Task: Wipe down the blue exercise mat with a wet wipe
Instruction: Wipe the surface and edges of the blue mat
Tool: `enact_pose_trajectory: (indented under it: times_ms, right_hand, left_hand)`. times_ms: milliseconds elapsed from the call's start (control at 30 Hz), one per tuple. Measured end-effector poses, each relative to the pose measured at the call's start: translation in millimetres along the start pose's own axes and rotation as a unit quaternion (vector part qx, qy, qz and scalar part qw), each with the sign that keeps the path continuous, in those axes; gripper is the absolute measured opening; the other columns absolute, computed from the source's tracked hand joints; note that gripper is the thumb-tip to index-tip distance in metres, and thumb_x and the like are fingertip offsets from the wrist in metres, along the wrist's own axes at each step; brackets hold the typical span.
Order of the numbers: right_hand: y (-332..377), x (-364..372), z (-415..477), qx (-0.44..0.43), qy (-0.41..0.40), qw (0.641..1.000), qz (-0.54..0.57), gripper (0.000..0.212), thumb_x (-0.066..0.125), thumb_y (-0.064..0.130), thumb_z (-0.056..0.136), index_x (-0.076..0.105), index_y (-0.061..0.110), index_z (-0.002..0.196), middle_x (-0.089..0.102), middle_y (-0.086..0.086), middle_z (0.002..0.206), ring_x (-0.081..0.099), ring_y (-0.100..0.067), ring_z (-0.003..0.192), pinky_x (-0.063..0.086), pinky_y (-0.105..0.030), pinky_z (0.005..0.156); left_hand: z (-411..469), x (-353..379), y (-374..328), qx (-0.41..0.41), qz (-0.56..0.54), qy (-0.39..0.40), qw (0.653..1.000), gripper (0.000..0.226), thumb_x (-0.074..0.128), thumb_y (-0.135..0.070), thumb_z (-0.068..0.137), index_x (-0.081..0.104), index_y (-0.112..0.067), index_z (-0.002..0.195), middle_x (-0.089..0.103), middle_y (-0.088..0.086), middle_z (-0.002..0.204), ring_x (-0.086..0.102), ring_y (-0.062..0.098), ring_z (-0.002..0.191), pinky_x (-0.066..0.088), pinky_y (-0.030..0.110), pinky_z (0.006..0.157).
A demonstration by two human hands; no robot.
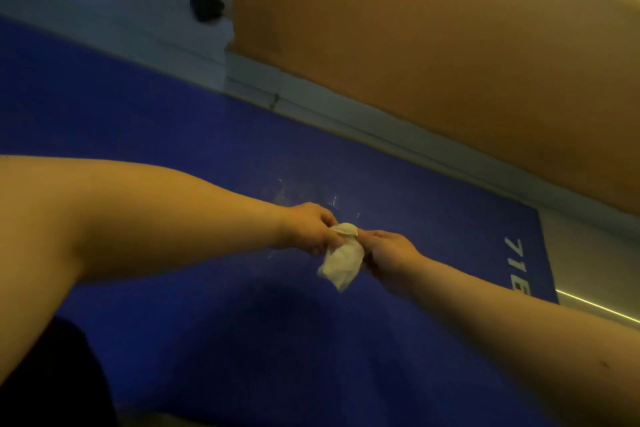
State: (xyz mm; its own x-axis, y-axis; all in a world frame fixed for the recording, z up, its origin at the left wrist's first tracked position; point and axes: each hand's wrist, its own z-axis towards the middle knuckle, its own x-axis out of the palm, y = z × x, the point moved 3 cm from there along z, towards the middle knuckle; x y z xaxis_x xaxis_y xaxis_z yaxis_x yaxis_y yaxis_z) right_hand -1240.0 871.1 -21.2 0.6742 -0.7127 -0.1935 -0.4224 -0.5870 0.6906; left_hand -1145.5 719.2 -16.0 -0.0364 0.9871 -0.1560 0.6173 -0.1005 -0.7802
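Observation:
The blue exercise mat (207,156) fills the middle of the head view, running from upper left to the right, with white lettering near its right end. A crumpled white wet wipe (341,262) hangs between both hands just above the mat. My left hand (308,229) pinches the wipe's top from the left. My right hand (388,253) grips its right side. A faint wet smear (298,194) shines on the mat just beyond the hands.
An orange wall (433,28) with a pale baseboard (381,125) borders the mat's far edge. A white wall (121,10) with a dark round object (206,6) lies at the upper left. Glossy grey floor (588,260) shows past the mat's right end. Dark clothing (52,378) sits bottom left.

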Motion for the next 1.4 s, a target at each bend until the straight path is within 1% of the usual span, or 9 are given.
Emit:
enact_pose_trajectory:
  times_ms: [267, 433, 567, 667, 933, 1033, 1133, 1267, 1400]
  right_hand:
    - [11, -13, -20, 0.097, -0.111, 0.983, 0.111, 0.038, 0.063, 0.032, 0.099, 0.067, 0.0, 0.118, 0.068, -0.012, 0.088, 0.063, -0.019, 0.072, 0.051, -0.029, 0.061]
    - [15, -13, -25, 0.08, -0.144, 0.985, 0.058, 0.073, 0.067, 0.007, 0.095, 0.027, 0.007, 0.156, 0.068, -0.015, 0.108, 0.063, -0.022, 0.075, 0.047, -0.031, 0.06]
    - [15, -12, -18, 0.042, -0.124, 0.99, 0.058, 0.059, 0.062, 0.009, 0.099, 0.04, 0.019, 0.153, 0.069, -0.011, 0.116, 0.07, -0.027, 0.101, 0.057, -0.046, 0.094]
    - [16, 7, -15, -0.067, -0.064, 0.994, -0.057, 0.031, 0.064, 0.014, 0.099, 0.065, 0.023, 0.128, 0.069, -0.009, 0.125, 0.069, -0.02, 0.109, 0.058, -0.033, 0.09]
    - [-2, 76, -13, -0.146, 0.041, 0.96, -0.235, 0.018, 0.077, 0.026, 0.088, 0.073, 0.011, 0.098, 0.071, -0.004, 0.094, 0.061, -0.011, 0.078, 0.047, -0.023, 0.067]
    - [-3, 93, -17, -0.152, 0.087, 0.962, -0.211, 0.024, 0.076, 0.028, 0.086, 0.071, 0.011, 0.103, 0.067, 0.001, 0.118, 0.065, -0.017, 0.103, 0.047, -0.016, 0.074]
    - [-6, 104, -26, -0.13, 0.133, 0.969, -0.164, 0.023, 0.075, 0.028, 0.085, 0.072, 0.01, 0.1, 0.075, -0.008, 0.1, 0.071, -0.024, 0.095, 0.057, -0.037, 0.084]
    - [-21, 110, -34, -0.049, 0.138, 0.989, -0.034, 0.011, 0.073, 0.01, 0.087, 0.065, 0.004, 0.091, 0.066, -0.013, 0.078, 0.066, -0.018, 0.062, 0.052, -0.026, 0.052]
    - [-17, 72, -29, -0.038, 0.081, 0.996, -0.03, 0.003, 0.064, 0.004, 0.091, 0.063, 0.005, 0.088, 0.063, -0.01, 0.077, 0.065, -0.018, 0.058, 0.053, -0.025, 0.05]
  left_hand:
    - [38, 3, 1, 0.012, -0.131, 0.013, 0.991, 0.007, 0.068, -0.019, 0.094, 0.064, -0.014, 0.096, 0.07, 0.008, 0.094, 0.068, 0.021, 0.085, 0.06, 0.036, 0.08]
    - [42, 8, -16, 0.018, -0.182, 0.018, 0.983, 0.022, 0.068, -0.015, 0.095, 0.063, -0.006, 0.115, 0.068, 0.016, 0.109, 0.069, 0.025, 0.096, 0.06, 0.038, 0.082]
    - [39, -7, -3, -0.012, -0.214, -0.009, 0.977, 0.025, 0.068, -0.013, 0.096, 0.055, -0.011, 0.117, 0.065, 0.016, 0.111, 0.069, 0.026, 0.095, 0.061, 0.034, 0.074]
    - [33, -17, 17, -0.028, -0.205, -0.044, 0.977, 0.028, 0.068, -0.016, 0.096, 0.053, -0.01, 0.119, 0.064, 0.018, 0.112, 0.067, 0.026, 0.092, 0.06, 0.035, 0.074]
    - [-20, -62, 55, 0.018, 0.058, -0.022, 0.998, 0.074, 0.081, -0.019, 0.082, 0.043, -0.023, 0.146, 0.066, 0.003, 0.097, 0.064, 0.012, 0.083, 0.051, 0.016, 0.07]
    - [-47, -71, 59, 0.024, 0.16, 0.002, 0.987, 0.051, 0.079, -0.038, 0.084, 0.059, -0.034, 0.132, 0.068, -0.004, 0.101, 0.064, 0.009, 0.086, 0.048, 0.017, 0.073]
    - [-67, -73, 58, 0.005, 0.251, 0.015, 0.968, 0.031, 0.073, -0.053, 0.085, 0.072, -0.034, 0.109, 0.068, -0.011, 0.099, 0.062, 0.005, 0.086, 0.048, 0.02, 0.073]
    - [-75, -74, 71, -0.041, 0.262, -0.034, 0.963, 0.028, 0.072, -0.044, 0.087, 0.073, -0.016, 0.082, 0.07, -0.003, 0.076, 0.061, 0.013, 0.069, 0.051, 0.032, 0.069]
    - [-80, -72, 84, -0.098, 0.304, -0.007, 0.948, 0.025, 0.064, -0.025, 0.093, 0.071, -0.013, 0.072, 0.074, 0.004, 0.076, 0.063, 0.01, 0.064, 0.055, 0.027, 0.064]
